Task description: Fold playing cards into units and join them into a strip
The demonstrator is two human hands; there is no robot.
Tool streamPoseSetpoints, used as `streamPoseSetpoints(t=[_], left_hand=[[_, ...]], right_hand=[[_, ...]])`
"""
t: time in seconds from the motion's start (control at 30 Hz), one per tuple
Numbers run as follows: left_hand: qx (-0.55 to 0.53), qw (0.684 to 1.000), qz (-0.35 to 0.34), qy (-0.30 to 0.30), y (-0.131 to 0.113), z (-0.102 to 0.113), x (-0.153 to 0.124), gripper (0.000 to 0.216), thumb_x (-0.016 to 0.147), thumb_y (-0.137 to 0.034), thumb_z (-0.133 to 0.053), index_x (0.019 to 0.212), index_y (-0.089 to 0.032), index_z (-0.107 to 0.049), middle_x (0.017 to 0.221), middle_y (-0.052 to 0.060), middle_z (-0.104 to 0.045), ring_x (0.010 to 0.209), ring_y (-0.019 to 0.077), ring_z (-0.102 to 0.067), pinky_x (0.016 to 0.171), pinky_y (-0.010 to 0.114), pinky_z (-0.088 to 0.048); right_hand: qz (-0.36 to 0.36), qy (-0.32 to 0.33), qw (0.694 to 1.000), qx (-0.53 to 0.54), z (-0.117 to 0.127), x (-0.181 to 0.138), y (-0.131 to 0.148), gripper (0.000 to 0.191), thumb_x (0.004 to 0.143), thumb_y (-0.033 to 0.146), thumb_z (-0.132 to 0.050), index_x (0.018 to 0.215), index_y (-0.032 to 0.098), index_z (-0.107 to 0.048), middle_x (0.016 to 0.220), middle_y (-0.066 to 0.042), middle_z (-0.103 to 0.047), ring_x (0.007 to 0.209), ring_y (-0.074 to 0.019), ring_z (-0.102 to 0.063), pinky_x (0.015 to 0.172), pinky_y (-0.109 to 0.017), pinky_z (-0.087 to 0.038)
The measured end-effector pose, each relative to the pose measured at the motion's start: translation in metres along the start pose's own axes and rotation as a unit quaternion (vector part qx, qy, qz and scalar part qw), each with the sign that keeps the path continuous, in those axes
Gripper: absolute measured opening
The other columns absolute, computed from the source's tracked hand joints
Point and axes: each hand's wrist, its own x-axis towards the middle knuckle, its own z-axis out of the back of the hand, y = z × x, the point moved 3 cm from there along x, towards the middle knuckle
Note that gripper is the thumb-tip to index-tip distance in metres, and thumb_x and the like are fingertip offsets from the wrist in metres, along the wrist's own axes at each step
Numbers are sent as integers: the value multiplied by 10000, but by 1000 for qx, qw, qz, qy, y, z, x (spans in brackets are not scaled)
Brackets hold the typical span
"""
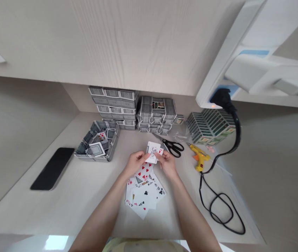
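Observation:
Between both hands I hold a few face-up playing cards point(152, 151), with a joker on top and a red seven showing at its right edge. My left hand point(136, 161) pinches their left side, and my right hand point(167, 162) grips the right side. Just below, a loose spread of playing cards point(145, 192) lies face up on the tabletop, hearts and clubs among them. Black-handled scissors point(173, 147) rest beyond my right hand. Left of my hands stands an open box made of folded cards point(113, 147) with loose cards inside.
Stacked card-built boxes point(117, 105) and a card-built block point(156, 110) stand against the back. At right are green-edged card packs point(209, 126), a yellow glue gun point(200, 157) and its looped black cord point(218, 196). A black phone point(53, 168) lies left. A power strip point(227, 52) hangs overhead.

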Motion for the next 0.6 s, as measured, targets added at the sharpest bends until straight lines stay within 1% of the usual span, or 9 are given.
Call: streamPoseSetpoints(t=[0.07, 0.17, 0.3, 0.4, 0.5, 0.6], left_hand=[[26, 1000, -2, 7, 1, 0, 0, 424, 732, -500, -529, 509, -146, -463, 468, -47, -453, 469, 72, -384, 473, 195, -302], [40, 999, -4, 17, 2, -1, -1, 420, 760, -494, -493, 533, -141, -493, 492, -42, -468, 476, 72, -388, 468, 191, -299], [39, 999, -8, 27, 3, -3, -2, 416, 777, -489, -471, 553, -140, -501, 506, -34, -483, 475, 73, -396, 464, 186, -303], [33, 999, -2, 36, 5, -4, -3, 416, 781, -494, -465, 565, -141, -509, 519, -21, -511, 472, 77, -408, 463, 187, -312], [34, 998, 4, 47, 8, -4, -3, 406, 782, -486, -466, 578, -140, -521, 537, -10, -539, 477, 82, -425, 468, 190, -322], [42, 998, 10, 43, 12, -3, -2, 392, 778, -478, -475, 579, -143, -515, 531, -18, -530, 472, 82, -425, 464, 190, -318]], right_hand=[[2, -5, 1000, -6, 2, 1, -1, 300, 616, 426, -698, 672, 153, -589, 426, 57, -507, 303, -38, -300, 292, -194, -196], [1, -4, 1000, -5, 2, 1, -1, 306, 613, 433, -696, 680, 154, -592, 427, 55, -510, 309, -42, -309, 292, -194, -207], [-7, -9, 1000, -11, 4, 2, -1, 294, 601, 421, -708, 655, 152, -600, 408, 58, -484, 312, -43, -308, 295, -195, -211], [-14, -7, 1000, -12, 6, 2, -1, 302, 594, 416, -712, 698, 145, -629, 430, 51, -503, 321, -43, -309, 298, -196, -210], [-21, 2, 1000, -7, 7, 2, 0, 303, 586, 407, -717, 703, 138, -641, 406, 61, -475, 321, -37, -294, 302, -191, -198], [-31, 3, 1000, -5, 6, 2, 2, 303, 569, 403, -726, 679, 135, -638, 394, 67, -464, 319, -33, -286, 304, -186, -190]])
